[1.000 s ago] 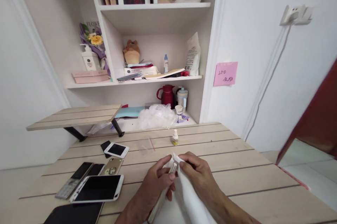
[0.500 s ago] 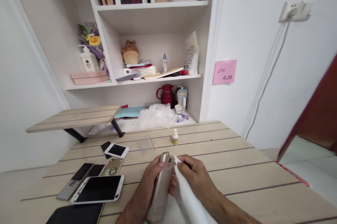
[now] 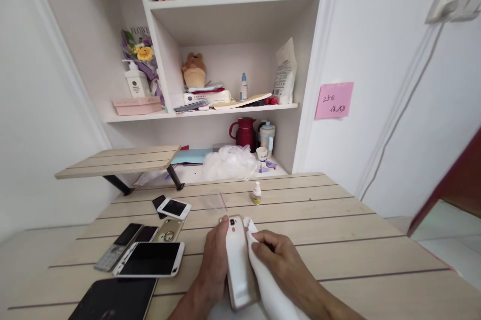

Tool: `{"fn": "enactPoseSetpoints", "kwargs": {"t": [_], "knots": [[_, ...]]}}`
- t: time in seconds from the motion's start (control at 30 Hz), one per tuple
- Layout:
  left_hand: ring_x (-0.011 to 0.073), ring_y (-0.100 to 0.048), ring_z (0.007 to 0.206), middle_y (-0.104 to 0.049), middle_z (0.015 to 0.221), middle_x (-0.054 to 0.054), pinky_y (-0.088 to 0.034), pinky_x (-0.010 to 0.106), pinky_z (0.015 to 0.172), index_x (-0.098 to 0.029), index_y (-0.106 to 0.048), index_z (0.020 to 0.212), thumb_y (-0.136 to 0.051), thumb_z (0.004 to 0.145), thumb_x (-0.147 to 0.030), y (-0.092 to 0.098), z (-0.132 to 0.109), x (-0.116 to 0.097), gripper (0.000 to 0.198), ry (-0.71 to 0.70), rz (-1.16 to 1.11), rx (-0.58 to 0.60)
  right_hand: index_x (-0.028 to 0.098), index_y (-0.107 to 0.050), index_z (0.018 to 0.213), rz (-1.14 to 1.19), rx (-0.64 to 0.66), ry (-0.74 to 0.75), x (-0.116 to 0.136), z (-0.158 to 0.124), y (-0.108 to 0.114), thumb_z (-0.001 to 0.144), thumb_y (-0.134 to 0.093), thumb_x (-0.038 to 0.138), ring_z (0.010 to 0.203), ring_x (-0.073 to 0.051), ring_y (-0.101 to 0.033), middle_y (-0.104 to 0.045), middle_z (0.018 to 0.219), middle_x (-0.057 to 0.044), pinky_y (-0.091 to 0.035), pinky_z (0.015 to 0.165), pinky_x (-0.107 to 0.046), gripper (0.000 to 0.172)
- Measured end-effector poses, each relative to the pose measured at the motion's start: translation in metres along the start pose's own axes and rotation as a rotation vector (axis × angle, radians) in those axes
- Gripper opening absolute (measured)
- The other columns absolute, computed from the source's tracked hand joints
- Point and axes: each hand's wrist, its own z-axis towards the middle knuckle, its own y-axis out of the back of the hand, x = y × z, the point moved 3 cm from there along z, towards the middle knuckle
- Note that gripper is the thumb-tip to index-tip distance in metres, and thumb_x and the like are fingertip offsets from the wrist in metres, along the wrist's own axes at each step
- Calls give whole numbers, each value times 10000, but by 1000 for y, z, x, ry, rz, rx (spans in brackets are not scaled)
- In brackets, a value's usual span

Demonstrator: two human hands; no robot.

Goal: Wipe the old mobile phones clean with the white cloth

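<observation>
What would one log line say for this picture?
left hand holds white flat phone | right hand presses white cloth to phone | behind: small white dropper bottle | pale wooden table

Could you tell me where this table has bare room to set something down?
The pale wooden slatted table is bare right of the right hand and small dropper bottle. Its left side is crowded with flat-lying phones.

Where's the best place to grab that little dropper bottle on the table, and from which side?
Probably pinch the small bottle across its wider lower body, coming in level from the near side. It stands upright and apart on the table, with nothing touching it, and its white cap on top looks too narrow for a steady hold.
</observation>
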Motion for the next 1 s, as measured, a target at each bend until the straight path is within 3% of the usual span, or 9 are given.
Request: {"fn": "enactPoseSetpoints", "kwargs": {"t": [0.07,0.2,0.4,0.5,0.67,0.8,0.9,1.0], "knots": [[211,-620,704,-716,779,80,-467,304,691,-114,-722,916,-547,818,-632,2,4,3,555,68,-129,4,154,-670,723,-13,33,-17,0,-2,-5,867,-573,388,710,-179,-567,-663,759,-19,-428,632,-263,292],[213,-660,703,-742,845,113,-485,296,659,-73,-709,1032,-561,793,-659,12,13,7,650,103,-329,-101,163,-670,702,-51,65,-39,2,-6,-10,844,-577,378,693,-173,-555,-643,721,-4,-418,634,-261,274],[183,-685,733,-755,905,109,-524,266,668,-112,-707,1047,-567,835,-578,21,21,4,531,109,-553,-278,166,-662,721,-70,97,-76,-2,-7,-12,835,-573,355,628,-139,-475,-569,665,18,-364,590,-249,238],[215,-706,819,-746,950,134,-555,315,747,-107,-699,1011,-495,890,-540,18,23,2,493,133,-651,-257,153,-677,798,-35,106,-98,-7,-6,-13,836,-588,363,619,-126,-432,-532,657,26,-339,581,-246,232],[223,-697,702,-727,891,125,-557,348,635,-159,-642,970,-436,900,-545,12,18,-1,443,130,-711,-161,137,-675,816,236,150,-272,-14,-8,-21,756,-687,419,554,-111,-457,-569,643,16,-343,543,-235,289],[188,-650,605,-684,726,73,-514,289,570,-190,-597,895,-481,871,-510,12,14,-3,341,103,-717,-203,147,-646,789,395,147,-429,-13,-12,-25,694,-735,432,516,-114,-488,-576,610,10,-332,516,-225,313],[179,-619,565,-639,661,37,-496,279,543,-203,-566,845,-562,808,-515,13,12,-5,314,71,-671,-289,151,-629,779,388,176,-424,-11,-14,-26,679,-749,455,518,-110,-476,-566,616,14,-319,516,-222,342],[164,-594,542,-578,647,-7,-487,270,514,-212,-529,821,-596,774,-560,16,13,-5,357,34,-638,-392,152,-619,769,284,219,-302,-8,-14,-27,720,-726,484,542,-100,-415,-487,614,41,-296,533,-226,352]]}}
